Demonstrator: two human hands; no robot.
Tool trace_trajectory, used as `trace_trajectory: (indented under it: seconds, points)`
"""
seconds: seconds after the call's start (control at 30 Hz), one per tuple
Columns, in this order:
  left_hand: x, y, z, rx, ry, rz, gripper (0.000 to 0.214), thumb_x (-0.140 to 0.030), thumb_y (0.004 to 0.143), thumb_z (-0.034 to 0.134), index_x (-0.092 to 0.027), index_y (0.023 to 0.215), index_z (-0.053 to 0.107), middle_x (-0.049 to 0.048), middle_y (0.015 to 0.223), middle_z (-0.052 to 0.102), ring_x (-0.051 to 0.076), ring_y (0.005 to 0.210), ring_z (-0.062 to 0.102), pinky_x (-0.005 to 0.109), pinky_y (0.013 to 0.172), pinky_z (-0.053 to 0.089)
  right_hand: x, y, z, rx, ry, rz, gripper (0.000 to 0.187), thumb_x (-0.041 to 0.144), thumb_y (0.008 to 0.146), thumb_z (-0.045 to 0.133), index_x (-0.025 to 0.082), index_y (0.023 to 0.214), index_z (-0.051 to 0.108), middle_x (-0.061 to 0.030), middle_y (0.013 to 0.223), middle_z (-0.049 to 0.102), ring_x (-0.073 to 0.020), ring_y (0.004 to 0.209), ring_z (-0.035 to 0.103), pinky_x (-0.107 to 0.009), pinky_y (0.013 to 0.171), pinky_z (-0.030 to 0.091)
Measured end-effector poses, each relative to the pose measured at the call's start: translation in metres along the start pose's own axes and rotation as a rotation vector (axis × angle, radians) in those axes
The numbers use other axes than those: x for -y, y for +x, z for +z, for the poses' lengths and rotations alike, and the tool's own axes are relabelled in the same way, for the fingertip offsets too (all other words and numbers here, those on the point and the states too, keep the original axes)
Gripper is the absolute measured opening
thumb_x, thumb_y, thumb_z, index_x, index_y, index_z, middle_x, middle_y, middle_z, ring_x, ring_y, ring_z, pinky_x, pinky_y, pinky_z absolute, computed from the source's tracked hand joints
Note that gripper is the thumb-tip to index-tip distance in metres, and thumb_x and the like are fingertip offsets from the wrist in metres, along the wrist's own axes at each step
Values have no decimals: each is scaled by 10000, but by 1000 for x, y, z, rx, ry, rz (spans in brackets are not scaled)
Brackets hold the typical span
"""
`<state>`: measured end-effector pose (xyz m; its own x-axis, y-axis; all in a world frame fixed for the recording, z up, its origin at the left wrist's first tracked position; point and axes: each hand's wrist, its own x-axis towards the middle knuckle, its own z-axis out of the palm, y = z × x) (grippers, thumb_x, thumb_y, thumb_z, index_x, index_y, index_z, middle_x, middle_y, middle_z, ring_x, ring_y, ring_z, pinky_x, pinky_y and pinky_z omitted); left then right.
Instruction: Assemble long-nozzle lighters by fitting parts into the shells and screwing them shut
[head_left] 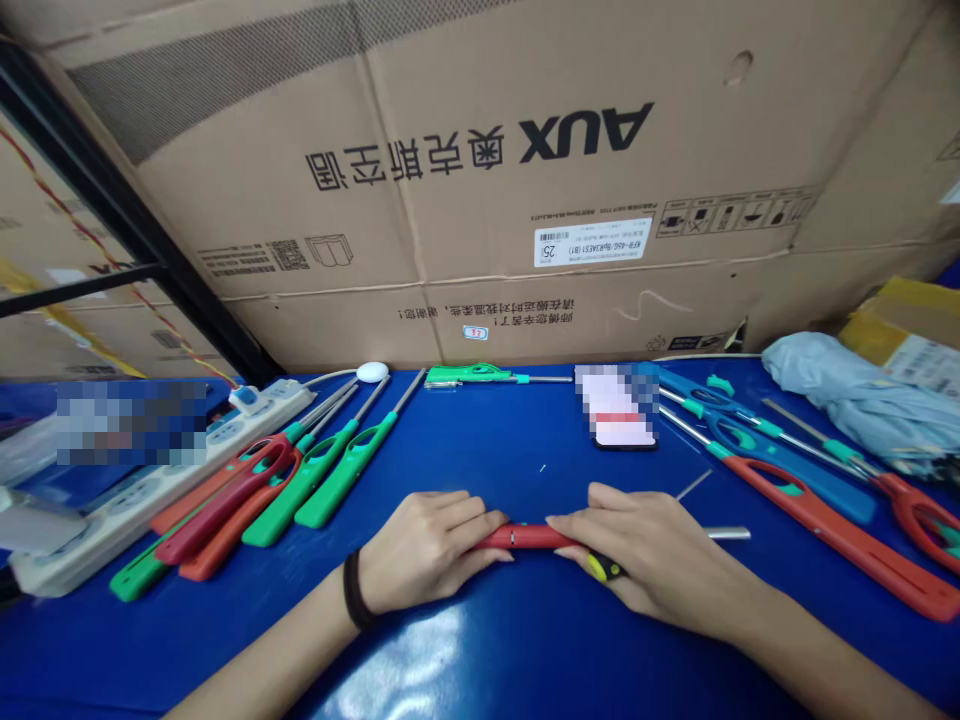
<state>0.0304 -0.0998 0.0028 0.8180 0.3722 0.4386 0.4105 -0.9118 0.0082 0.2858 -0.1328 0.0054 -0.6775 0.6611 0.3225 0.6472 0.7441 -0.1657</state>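
Red long-barrelled lighter (534,537), crosswise over the blue tabletop (480,440), pinched by the left hand (435,548) and right hand (652,552). Probably light, stiff, slightly slippery plastic; best gripped along its thick body.

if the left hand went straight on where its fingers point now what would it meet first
Probably the right hand: the left hand points along the red stick lighter that both hold, and the right sits just ahead, though depth is unclear.
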Motion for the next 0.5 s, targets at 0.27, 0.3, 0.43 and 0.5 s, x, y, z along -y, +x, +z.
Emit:
trace_trajectory:
  seconds: [0.27,0.3,0.43,0.5]
  points:
    - [8,-2,-3,-44,23,-25,221,-297,944,509,-139,1073,593,13,728,624,130,602,559,241,554,450,-21,-5,-9,-46,36,173,317,347,860,618,310,1174,602,-9,807,566,-140,631,563,-245,562,403]
    - [9,-2,-3,-47,21,-30,221,-301,941,515,-142,1073,592,12,733,625,130,608,561,240,558,451,-22,-6,-10,-45,39,180,276,342,863,613,311,1138,622,-8,803,565,-138,629,562,-245,563,404]
    - [12,-4,-1,-67,17,-36,226,-310,931,532,-141,1066,597,11,733,623,131,614,564,240,564,456,-22,-6,-11,-80,61,179,198,321,878,595,304,1064,658,-5,785,580,-137,649,566,-239,558,393]
    - [12,-5,0,-86,26,-33,228,-300,922,548,-138,1074,598,11,732,625,133,612,566,244,572,460,-21,-6,-10,-98,65,173,196,292,877,598,282,1063,660,-8,788,596,-139,668,570,-239,558,389]
